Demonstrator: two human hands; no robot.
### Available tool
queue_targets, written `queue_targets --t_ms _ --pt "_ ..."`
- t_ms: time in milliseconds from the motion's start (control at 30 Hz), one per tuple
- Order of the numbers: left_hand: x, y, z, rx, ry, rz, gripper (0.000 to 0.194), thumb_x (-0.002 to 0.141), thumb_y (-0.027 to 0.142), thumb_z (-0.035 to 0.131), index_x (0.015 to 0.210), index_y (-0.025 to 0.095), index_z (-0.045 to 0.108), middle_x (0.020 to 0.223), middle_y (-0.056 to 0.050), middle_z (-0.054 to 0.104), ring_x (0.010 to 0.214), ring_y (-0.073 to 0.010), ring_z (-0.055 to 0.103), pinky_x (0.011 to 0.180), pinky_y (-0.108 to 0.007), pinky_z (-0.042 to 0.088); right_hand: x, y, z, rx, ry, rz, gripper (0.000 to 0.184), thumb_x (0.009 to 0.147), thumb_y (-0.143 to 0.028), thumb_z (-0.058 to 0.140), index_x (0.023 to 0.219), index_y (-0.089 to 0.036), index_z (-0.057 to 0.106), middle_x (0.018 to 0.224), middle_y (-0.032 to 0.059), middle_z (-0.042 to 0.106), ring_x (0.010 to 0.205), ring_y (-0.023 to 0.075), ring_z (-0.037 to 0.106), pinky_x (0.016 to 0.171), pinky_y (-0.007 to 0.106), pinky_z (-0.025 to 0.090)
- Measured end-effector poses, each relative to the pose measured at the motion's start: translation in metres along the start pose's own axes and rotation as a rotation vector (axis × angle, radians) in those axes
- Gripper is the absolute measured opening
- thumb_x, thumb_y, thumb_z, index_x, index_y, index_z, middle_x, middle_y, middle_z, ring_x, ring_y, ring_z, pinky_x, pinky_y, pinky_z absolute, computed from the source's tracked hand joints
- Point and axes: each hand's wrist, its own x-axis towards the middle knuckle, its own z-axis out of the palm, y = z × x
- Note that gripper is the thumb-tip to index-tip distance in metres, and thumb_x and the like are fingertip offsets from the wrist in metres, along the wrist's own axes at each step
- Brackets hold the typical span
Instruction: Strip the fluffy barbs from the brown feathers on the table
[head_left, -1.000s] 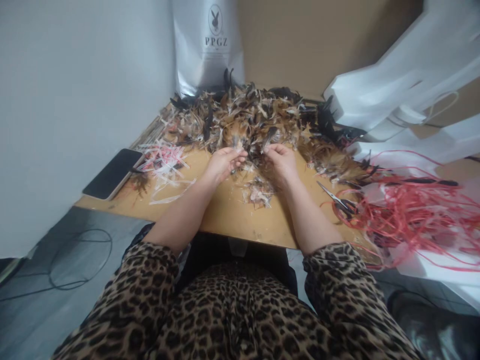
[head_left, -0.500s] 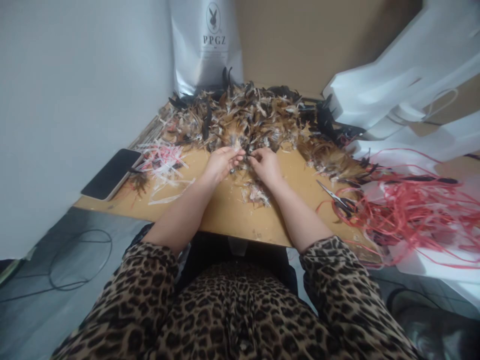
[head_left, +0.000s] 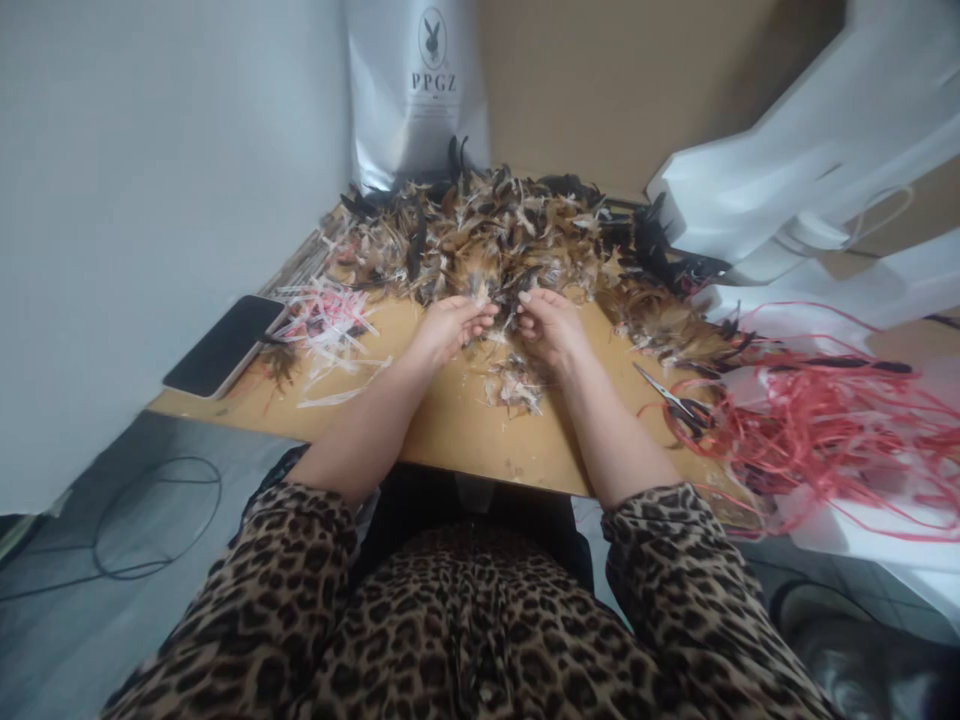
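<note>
My left hand [head_left: 456, 328] pinches a small bunch of brown feathers [head_left: 475, 272] by its pale base, its fluffy tips pointing away from me. A little to the right, my right hand [head_left: 553, 322] is closed, thumb against forefinger. A dark feather shows at those fingertips, but I cannot make out whether it is held or lies behind them. Both hands hover in front of a large heap of brown and black feathers [head_left: 502, 215]. Below and between them lies a small pile of pale feather scraps [head_left: 514, 385] on the wooden table [head_left: 480, 435].
On the left are a phone [head_left: 225, 345] and cut pink and white strips [head_left: 326, 315]. Scissors [head_left: 679, 400] and a tangle of red string [head_left: 847, 430] lie at right. More feathers [head_left: 667, 325] sit near the scissors. A silver bag [head_left: 420, 110] stands behind the heap.
My right hand has moved to the right, away from the left, and turned slightly. My left hand has shifted slightly right, still pinching the feather bunch.
</note>
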Motion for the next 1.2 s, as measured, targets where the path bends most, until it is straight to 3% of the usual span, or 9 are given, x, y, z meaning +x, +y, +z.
queue_targets --t_ms 300,467,900,1067,1200 --pt "-0.007 -0.001 0.003 0.112 -0.107 -0.092 0.008 0.080 0.015 0.067 0.081 0.007 0.066 0.082 -0.010 0.074 0.062 -0.0073 0.066 0.054 -0.015 0.046 0.000 0.003 0.004 0.061 0.019 -0.088 0.040 0.052 -0.038 0.085 0.064 -0.017 0.053 0.059 -0.0044 0.061 0.040 0.0019 0.038 0.036 0.016 0.021" --pt "-0.006 -0.003 0.002 0.127 -0.104 -0.090 0.009 0.080 0.017 0.068 0.081 0.007 0.066 0.082 -0.010 0.074 0.061 -0.0071 0.066 0.055 -0.015 0.046 -0.001 0.006 0.008 -0.026 0.038 -0.113 0.039 0.059 -0.042 0.081 0.065 -0.018 0.050 0.058 -0.0054 0.060 0.039 0.0018 0.037 0.037 0.017 0.024" --pt "-0.003 -0.004 0.003 0.124 -0.064 -0.068 0.010 0.078 0.015 0.070 0.073 0.008 0.065 0.069 -0.006 0.070 0.055 -0.0052 0.061 0.054 -0.015 0.046 -0.004 0.010 0.012 -0.107 0.082 -0.171 0.039 0.062 -0.046 0.076 0.067 -0.020 0.048 0.068 -0.0020 0.066 0.043 0.0035 0.040 0.040 0.018 0.029" --pt "-0.001 -0.004 0.002 0.112 -0.039 -0.016 0.012 0.078 0.015 0.070 0.070 0.008 0.064 0.065 -0.004 0.067 0.052 -0.0039 0.058 0.055 -0.015 0.046 -0.009 0.009 0.016 -0.148 0.058 -0.110 0.035 0.058 -0.043 0.079 0.069 -0.018 0.057 0.051 -0.0063 0.053 0.042 0.0042 0.036 0.041 0.020 0.026" --pt "-0.001 -0.004 0.002 0.109 -0.060 -0.006 0.011 0.079 0.014 0.068 0.070 0.008 0.065 0.064 -0.004 0.067 0.052 -0.0039 0.058 0.055 -0.015 0.045 -0.012 0.011 0.020 -0.174 0.059 -0.117 0.034 0.056 -0.041 0.080 0.069 -0.018 0.058 0.051 -0.0068 0.052 0.045 0.0047 0.037 0.044 0.020 0.027"
